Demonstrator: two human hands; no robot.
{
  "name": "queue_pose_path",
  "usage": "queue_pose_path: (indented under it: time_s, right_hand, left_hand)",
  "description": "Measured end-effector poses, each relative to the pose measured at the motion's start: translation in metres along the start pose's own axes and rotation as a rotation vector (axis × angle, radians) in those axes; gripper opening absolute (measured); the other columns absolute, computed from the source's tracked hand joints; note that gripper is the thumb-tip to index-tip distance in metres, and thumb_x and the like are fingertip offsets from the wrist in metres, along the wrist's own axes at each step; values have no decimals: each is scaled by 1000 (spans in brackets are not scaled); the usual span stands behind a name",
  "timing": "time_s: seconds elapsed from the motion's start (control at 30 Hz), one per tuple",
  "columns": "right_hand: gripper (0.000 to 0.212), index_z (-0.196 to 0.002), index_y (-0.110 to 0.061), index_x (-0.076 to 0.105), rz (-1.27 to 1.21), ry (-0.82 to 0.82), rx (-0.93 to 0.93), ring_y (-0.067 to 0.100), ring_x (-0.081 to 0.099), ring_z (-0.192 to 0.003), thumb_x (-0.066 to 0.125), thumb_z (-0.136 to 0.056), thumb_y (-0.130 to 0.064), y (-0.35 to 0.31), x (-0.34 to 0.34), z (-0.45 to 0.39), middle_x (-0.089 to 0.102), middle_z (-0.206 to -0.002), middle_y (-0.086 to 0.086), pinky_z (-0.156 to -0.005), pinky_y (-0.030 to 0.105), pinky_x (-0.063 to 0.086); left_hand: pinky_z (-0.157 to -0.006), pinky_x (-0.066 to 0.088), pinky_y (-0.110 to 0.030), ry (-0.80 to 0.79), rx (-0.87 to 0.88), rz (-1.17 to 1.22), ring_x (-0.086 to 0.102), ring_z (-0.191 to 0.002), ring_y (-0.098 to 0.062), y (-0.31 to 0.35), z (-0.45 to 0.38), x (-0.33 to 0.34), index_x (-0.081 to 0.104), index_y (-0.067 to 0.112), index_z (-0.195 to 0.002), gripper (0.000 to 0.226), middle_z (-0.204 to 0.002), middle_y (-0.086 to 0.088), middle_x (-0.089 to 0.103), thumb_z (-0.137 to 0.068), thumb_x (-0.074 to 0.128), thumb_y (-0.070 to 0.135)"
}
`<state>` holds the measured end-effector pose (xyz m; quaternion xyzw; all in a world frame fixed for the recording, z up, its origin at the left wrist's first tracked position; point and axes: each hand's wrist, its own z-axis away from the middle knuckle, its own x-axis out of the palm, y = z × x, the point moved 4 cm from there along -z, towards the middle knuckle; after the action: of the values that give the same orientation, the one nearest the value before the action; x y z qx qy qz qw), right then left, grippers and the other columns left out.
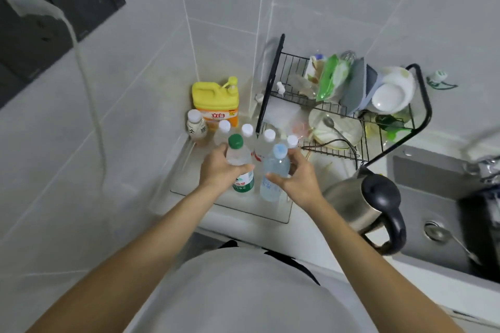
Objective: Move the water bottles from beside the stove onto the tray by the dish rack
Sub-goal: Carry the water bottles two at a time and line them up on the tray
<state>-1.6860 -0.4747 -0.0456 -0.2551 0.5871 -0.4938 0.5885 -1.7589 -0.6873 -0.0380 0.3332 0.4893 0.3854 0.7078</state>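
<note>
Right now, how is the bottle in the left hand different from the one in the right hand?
The left bottle has a green cap and a green-and-white label; the right bottle has a pale blue cap and a faint bluish label. The left hand wraps round its bottle near the top; the right hand pinches its bottle at the shoulder. Both are clear plastic, upright, over the tray.

Counter (311,227): tray (232,208), dish rack (378,143), kettle (359,203), detergent jug (215,101).
</note>
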Motion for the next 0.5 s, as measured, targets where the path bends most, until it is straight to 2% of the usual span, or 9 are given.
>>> queue_pose_path:
  time_s: [0.07, 0.13, 0.27, 0.4, 0.5]
  right_hand:
    - [58, -115, -32, 59, 41, 32, 30, 14, 68, -100, 91, -67, -40, 12, 6, -1, 72, -108, -11, -92, 48, 58]
    - [57, -116, -31, 57, 88, 63, 54, 14, 66, -98, 90, -71, -39, 20, 9, 0, 71, -106, -12, -91, 46, 57]
    - [56, -118, -31, 51, 220, 84, 61, 21, 61, -92, 88, -77, -39, 25, 15, -1, 68, -100, -11, -83, 43, 54]
    - [58, -120, -27, 49, 414, 101, 65, 21, 55, -100, 84, -79, -46, 29, 20, -8, 63, -104, -11, -95, 41, 38]
    - [61, -121, -28, 49, 477, 99, 91, 22, 56, -109, 84, -76, -49, 35, 19, -13, 65, -109, -5, -97, 41, 36]
  left_hand:
    - [-88, 57, -34, -61, 3, -58, 73, -100, -20, -9, -13, 12, 70, 22, -106, 57, -102, 8, 75, -58, 96, 37]
    - [-86, 53, -31, -112, 16, -104, 72, -105, -21, -18, -22, 22, 69, 21, -112, 57, -107, 6, 75, -64, 98, 30]
    - [-95, 56, -39, -191, 69, -217, 69, -111, -23, -28, -35, 37, 66, 23, -119, 66, -120, 3, 75, -62, 97, 37]
    - [-96, 56, -40, -222, 108, -222, 69, -110, -23, -29, -40, 52, 65, 21, -116, 63, -119, 2, 74, -64, 98, 34]
    - [-94, 56, -42, -214, 120, -184, 68, -105, -23, -27, -43, 60, 64, 22, -110, 57, -113, 3, 73, -65, 97, 31]
